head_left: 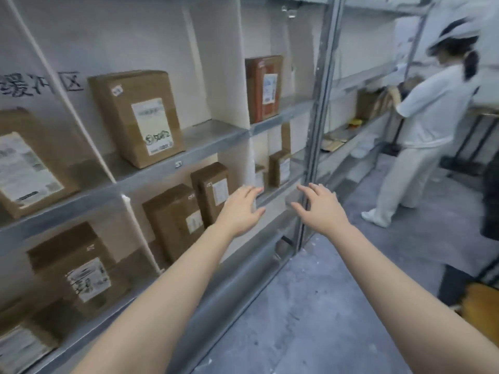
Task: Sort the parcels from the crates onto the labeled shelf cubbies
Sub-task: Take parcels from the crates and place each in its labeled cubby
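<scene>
Parcels [136, 117] stand upright in the shelf [213, 134] cubbies, long axes vertical. Left hand [240, 209] and right hand [321, 209] extend toward the middle tier, fingers spread, holding nothing. Nearest parcel [208, 195] stands just left of the left hand, which is the nearer one. Neither hand touches a parcel.

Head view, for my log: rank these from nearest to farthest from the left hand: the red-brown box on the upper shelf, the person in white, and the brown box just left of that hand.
1. Brown box: on the shelf just left of the left hand.
2. Red-brown box: one shelf up, above the hand.
3. Person in white: far right, down the aisle.
</scene>
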`<state>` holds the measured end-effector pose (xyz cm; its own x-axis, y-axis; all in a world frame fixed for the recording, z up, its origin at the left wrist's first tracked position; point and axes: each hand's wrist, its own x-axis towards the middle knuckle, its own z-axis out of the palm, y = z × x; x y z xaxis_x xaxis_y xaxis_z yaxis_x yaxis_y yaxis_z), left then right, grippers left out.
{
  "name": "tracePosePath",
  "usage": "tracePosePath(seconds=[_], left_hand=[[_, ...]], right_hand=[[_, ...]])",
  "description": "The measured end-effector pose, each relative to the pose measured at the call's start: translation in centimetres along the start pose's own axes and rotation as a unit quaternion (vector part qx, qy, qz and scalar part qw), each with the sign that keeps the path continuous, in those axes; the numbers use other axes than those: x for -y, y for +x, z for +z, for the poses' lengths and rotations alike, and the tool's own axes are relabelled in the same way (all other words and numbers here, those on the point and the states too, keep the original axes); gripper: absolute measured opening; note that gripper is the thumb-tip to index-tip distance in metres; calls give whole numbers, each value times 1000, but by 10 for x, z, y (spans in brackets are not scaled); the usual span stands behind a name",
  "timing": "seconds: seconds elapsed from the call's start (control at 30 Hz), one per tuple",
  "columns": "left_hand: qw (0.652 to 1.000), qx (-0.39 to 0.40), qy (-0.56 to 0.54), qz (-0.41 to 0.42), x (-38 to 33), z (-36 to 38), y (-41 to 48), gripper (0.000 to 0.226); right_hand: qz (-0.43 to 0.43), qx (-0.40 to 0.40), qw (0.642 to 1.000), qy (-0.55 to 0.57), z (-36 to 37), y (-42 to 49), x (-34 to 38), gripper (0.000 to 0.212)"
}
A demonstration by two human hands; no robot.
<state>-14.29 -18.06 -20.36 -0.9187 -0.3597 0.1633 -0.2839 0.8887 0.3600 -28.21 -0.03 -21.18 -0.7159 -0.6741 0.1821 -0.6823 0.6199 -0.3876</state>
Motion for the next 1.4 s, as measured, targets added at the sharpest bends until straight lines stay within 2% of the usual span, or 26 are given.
tracePosePath(seconds=[0.17, 0.4, 0.53, 0.7, 0.87, 1.0, 1.2, 1.4], left_hand=[[994, 43, -13, 100, -99, 72, 121, 60], [976, 99, -24, 195, -228, 170, 264, 63], [963, 132, -16, 236, -273, 224, 335, 64], [946, 157, -10, 282, -319, 280, 455, 63], [926, 187, -36, 325, -370, 325, 584, 62], [905, 223, -46, 358, -426, 360, 685, 62], [871, 269, -107, 397, -523, 434, 777, 67], [840, 252, -104, 470, -636, 490, 885, 63]], right_hand=[[102, -34, 994, -9, -36, 21, -137, 62], [219, -63, 972, -54, -81, 50, -304, 61], [271, -61, 959, -56, -93, 80, -387, 63], [314, -95, 943, -59, -106, 142, -488, 63], [384, -132, 913, -47, -131, 210, -577, 61], [430, -216, 877, -14, -160, 253, -633, 57], [484, -267, 833, -19, -184, 274, -735, 52], [513, -311, 800, -25, -229, 317, -866, 54]])
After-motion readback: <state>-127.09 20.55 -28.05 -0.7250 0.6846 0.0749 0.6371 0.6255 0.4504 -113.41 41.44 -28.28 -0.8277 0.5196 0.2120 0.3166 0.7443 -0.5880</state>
